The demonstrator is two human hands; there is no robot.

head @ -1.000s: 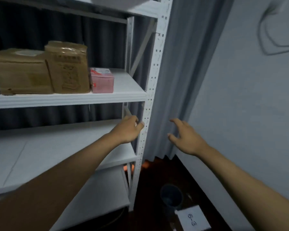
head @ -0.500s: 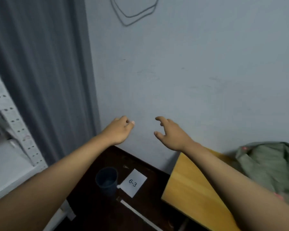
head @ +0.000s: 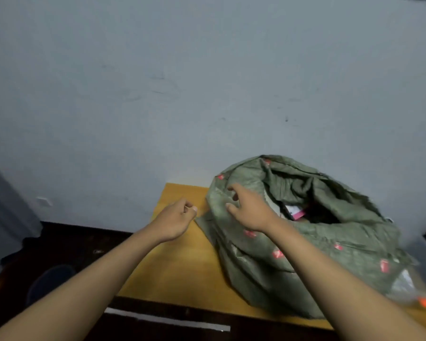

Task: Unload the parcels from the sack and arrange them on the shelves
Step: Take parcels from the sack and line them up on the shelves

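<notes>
Both hands empty, nothing gripped. Right hand [head: 250,210] spread, fingers loosely hooked over near rim of green woven sack [head: 330,244]. Left hand [head: 176,219] loosely curled, just beside sack, over yellow wooden table [head: 177,271]. Pink-labelled parcel [head: 296,212] visible inside sack mouth, beyond right hand. View swung from shelves to sack: next retrieval judged starting.

Grey wall [head: 158,82], yellow table [head: 182,267]
</notes>
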